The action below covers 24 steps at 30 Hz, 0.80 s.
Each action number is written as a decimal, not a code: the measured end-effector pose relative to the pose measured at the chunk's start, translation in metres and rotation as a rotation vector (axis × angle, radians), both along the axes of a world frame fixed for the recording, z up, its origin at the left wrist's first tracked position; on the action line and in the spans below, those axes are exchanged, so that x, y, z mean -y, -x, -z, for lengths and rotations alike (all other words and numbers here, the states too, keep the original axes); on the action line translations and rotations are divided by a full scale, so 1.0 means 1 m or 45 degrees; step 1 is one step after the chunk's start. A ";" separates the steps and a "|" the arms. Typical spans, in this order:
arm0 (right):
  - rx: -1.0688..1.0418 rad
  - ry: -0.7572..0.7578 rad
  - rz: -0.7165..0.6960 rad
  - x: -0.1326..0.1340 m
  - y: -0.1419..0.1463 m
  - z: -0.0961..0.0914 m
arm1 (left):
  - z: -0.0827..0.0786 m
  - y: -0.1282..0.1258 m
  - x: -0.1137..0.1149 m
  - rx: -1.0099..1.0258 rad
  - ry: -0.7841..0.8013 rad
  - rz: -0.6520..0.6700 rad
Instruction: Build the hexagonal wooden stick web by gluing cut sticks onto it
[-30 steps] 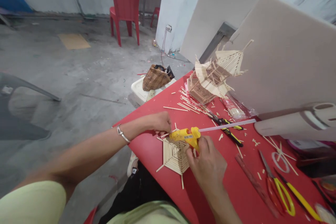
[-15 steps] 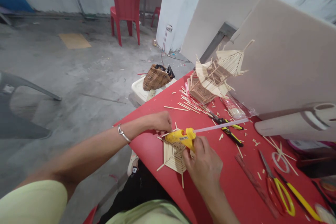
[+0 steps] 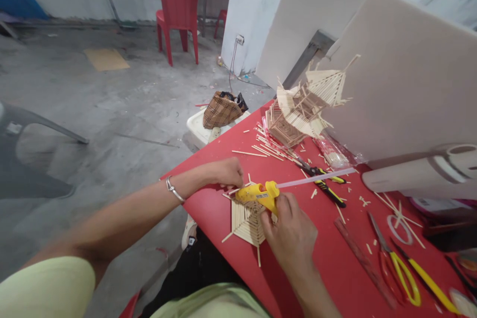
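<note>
My right hand (image 3: 292,231) is closed around a yellow hot glue gun (image 3: 257,194) with a clear glue stick (image 3: 316,179) poking out of its back. The gun's nozzle points left over a flat hexagonal panel of thin wooden sticks (image 3: 248,221) lying on the red table (image 3: 316,268). My left hand (image 3: 225,173), with a silver bracelet on the wrist, has its fingers curled and presses on the panel's far upper edge, pinching a stick there.
A finished stick model (image 3: 307,104) stands at the back by loose sticks (image 3: 268,149). Pliers (image 3: 324,186), scissors (image 3: 398,263), a tape ring (image 3: 397,223) and a white tube (image 3: 417,176) lie to the right. A plaid bag (image 3: 221,109) and a red chair (image 3: 178,7) are on the floor side.
My right hand has moved the glue gun a little to the left and down, over the stick panel. My left hand has stayed in place.
</note>
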State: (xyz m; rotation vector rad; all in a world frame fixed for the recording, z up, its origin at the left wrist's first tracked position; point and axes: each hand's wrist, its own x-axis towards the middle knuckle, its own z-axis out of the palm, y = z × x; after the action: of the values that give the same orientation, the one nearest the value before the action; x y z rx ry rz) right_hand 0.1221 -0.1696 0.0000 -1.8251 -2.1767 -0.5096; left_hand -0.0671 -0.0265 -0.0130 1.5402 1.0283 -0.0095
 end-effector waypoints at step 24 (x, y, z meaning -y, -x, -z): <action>-0.655 0.224 0.713 0.025 -0.150 0.046 | 0.002 0.005 -0.002 0.036 -0.009 -0.011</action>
State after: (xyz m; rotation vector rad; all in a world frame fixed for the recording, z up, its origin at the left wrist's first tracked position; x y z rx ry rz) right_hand 0.2719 -0.1947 -0.0461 -2.3410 -1.4049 0.0686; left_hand -0.0717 -0.0249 -0.0148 1.5387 1.0136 0.0216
